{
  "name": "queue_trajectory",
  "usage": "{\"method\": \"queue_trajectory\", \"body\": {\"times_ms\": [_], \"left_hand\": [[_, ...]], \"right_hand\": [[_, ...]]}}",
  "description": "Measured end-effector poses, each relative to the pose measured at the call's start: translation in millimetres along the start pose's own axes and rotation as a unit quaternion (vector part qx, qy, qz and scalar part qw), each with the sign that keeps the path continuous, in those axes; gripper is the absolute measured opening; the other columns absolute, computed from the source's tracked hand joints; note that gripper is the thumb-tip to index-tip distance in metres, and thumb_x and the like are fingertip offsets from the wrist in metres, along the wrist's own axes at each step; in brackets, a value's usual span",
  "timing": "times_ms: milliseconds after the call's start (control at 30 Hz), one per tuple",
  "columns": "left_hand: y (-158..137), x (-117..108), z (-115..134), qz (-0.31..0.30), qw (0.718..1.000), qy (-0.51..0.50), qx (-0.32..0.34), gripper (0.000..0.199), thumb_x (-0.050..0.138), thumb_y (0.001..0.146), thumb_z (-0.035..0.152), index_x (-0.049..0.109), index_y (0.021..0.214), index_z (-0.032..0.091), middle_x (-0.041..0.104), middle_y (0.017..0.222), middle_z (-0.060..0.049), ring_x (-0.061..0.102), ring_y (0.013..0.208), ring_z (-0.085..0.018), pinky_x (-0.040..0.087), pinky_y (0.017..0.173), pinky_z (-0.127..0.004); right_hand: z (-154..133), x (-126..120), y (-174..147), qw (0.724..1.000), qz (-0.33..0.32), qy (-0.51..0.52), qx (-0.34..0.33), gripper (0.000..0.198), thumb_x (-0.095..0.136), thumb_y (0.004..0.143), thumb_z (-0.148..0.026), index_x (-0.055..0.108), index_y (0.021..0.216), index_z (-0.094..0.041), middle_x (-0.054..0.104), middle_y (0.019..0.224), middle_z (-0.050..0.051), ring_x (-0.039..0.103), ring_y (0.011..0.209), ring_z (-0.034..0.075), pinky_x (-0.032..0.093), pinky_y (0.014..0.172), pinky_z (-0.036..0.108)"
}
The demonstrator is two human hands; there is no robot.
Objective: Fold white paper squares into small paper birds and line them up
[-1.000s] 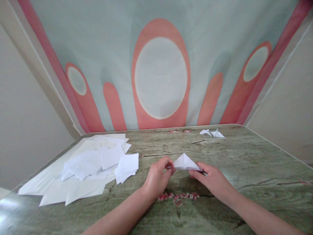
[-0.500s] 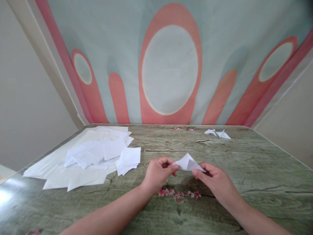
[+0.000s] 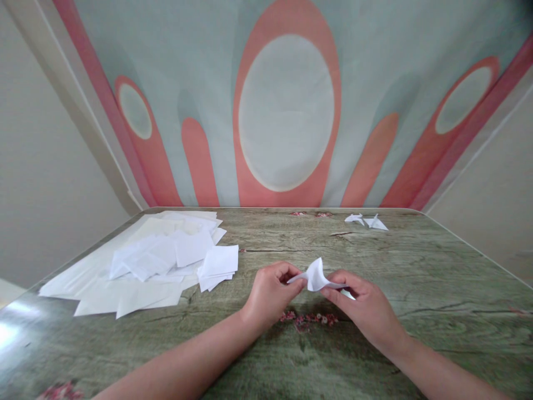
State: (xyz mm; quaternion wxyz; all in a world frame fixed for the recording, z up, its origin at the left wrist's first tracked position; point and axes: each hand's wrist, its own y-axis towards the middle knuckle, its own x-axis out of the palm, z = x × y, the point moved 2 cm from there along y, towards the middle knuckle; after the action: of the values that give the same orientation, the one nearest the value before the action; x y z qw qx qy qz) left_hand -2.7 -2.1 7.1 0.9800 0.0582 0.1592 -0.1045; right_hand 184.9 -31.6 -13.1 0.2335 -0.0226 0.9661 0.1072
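Observation:
A small folded white paper (image 3: 316, 276) is held between my two hands, just above the table. My left hand (image 3: 272, 286) pinches its left end between thumb and fingers. At the other end, my right hand (image 3: 353, 291) grips the paper the same way, and a white corner pokes out below its fingers. The middle of the paper stands up in a curved, pointed flap. Which folds lie under my fingers is hidden.
Loose white sheets (image 3: 100, 289) spread over the table's left side, with smaller paper squares (image 3: 158, 255) on top. A small stack of squares (image 3: 219, 264) lies at their right. Two folded paper pieces (image 3: 376, 223) sit at the back right of the wood-patterned table (image 3: 437, 289).
The folded paper has changed from a flat triangular peak to a curved, upright flap in the middle. My hands have drawn slightly closer together, and the view has tilted a little.

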Motion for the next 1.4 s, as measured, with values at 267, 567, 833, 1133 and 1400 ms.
{"method": "queue_trajectory", "body": {"times_ms": [267, 567, 833, 1133, 1400], "left_hand": [[-2, 10, -7, -0.089, 0.975, -0.189, -0.080, 0.023, 0.073, 0.068, 0.029, 0.057, 0.075, 0.014, 0.063, 0.063, 0.001, 0.057, 0.059, -0.011, 0.042, 0.059, -0.021], [-1, 7, -10, -0.100, 0.979, -0.170, -0.050, 0.023, 0.070, 0.074, 0.032, 0.060, 0.078, 0.012, 0.066, 0.069, -0.004, 0.062, 0.063, -0.014, 0.047, 0.063, -0.024], [2, -2, -9, -0.132, 0.988, -0.063, -0.049, 0.019, 0.066, 0.074, 0.026, 0.063, 0.086, 0.012, 0.068, 0.077, -0.004, 0.063, 0.069, -0.014, 0.045, 0.061, -0.021], [0, 3, -14, -0.110, 0.984, -0.092, -0.108, 0.034, 0.055, 0.079, 0.027, 0.054, 0.112, 0.015, 0.066, 0.065, -0.001, 0.061, 0.052, -0.015, 0.042, 0.046, -0.022], [11, -5, -20, -0.095, 0.974, -0.187, -0.092, 0.042, 0.056, 0.078, 0.023, 0.063, 0.120, 0.018, 0.065, 0.069, 0.000, 0.053, 0.055, -0.009, 0.040, 0.055, -0.020]], "right_hand": [[-5, 1, -2, 0.999, -0.018, 0.037, 0.005, 0.027, 0.064, 0.081, -0.038, 0.053, 0.065, -0.019, 0.052, 0.067, -0.003, 0.048, 0.066, 0.012, 0.036, 0.063, 0.023], [2, 0, 2, 0.999, -0.014, 0.034, 0.032, 0.028, 0.064, 0.080, -0.043, 0.058, 0.068, -0.019, 0.053, 0.066, -0.004, 0.049, 0.065, 0.012, 0.036, 0.062, 0.023], [8, 0, 6, 0.995, -0.012, -0.050, -0.080, 0.013, 0.061, 0.085, -0.034, 0.065, 0.083, -0.022, 0.062, 0.085, 0.001, 0.058, 0.082, 0.017, 0.045, 0.074, 0.028], [-13, -2, -3, 0.929, 0.039, -0.177, -0.322, 0.021, 0.057, 0.083, -0.008, 0.066, 0.088, -0.025, 0.049, 0.127, 0.006, 0.037, 0.128, 0.026, 0.035, 0.104, 0.047], [7, -5, 5, 0.955, 0.090, -0.138, -0.245, 0.012, 0.057, 0.085, -0.016, 0.066, 0.087, -0.025, 0.050, 0.122, 0.007, 0.051, 0.110, 0.023, 0.044, 0.089, 0.041]]}}
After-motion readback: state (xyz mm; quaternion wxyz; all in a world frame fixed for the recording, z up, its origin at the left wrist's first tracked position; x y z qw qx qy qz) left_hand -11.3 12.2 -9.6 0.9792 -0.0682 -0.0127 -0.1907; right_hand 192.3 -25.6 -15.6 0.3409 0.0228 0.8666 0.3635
